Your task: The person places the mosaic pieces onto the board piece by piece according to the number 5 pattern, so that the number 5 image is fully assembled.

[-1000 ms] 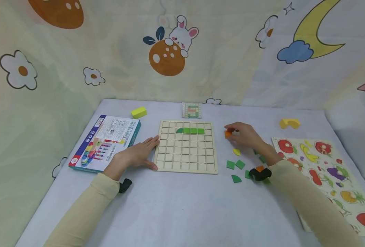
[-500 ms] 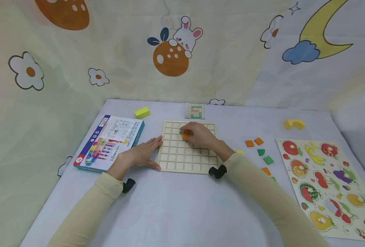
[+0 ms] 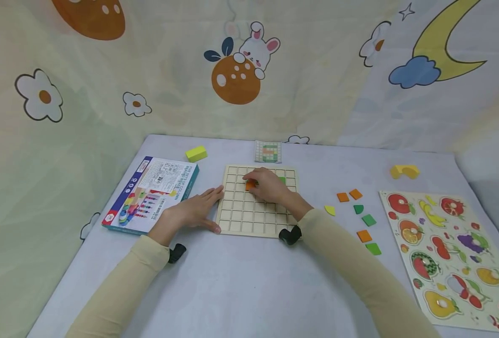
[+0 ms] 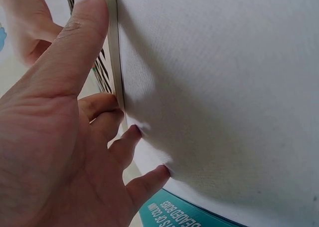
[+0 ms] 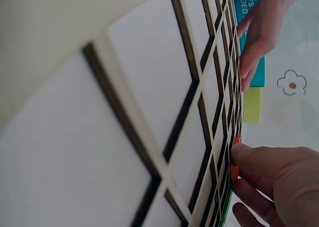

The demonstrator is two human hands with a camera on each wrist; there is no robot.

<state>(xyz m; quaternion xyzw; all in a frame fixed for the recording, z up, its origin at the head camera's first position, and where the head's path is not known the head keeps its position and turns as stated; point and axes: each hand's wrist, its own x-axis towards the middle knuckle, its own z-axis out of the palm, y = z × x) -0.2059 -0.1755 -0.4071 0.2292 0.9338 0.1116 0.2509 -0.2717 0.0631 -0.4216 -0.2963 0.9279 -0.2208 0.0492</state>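
My right hand [image 3: 270, 187] pinches an orange tile [image 3: 250, 186] between thumb and fingers, low over the upper part of the gridded wooden board [image 3: 249, 220]. In the right wrist view the orange tile [image 5: 235, 171] is at the grid surface beneath the thumb. A green tile [image 3: 282, 180] shows in the board just beyond the hand, which hides the rest of that green row. Along the board's left edge lies my left hand [image 3: 190, 210], fingers stretched out, thumb spread toward the near corner. The left wrist view has the thumb [image 4: 79, 42] against the board's rim.
Loose orange tiles [image 3: 364, 236], green tiles [image 3: 369, 219] and a yellow piece [image 3: 330, 210] lie right of the board. A pattern card [image 3: 268, 152] lies behind it. A box [image 3: 152, 197], a yellow-green block [image 3: 196, 154], a yellow arch block [image 3: 404, 171] and a fruit puzzle [image 3: 443, 234] surround it.
My right hand has carried the orange tile left from beside the loose pieces onto the board, then shifted slightly further left. My left hand keeps its place at the board's edge.
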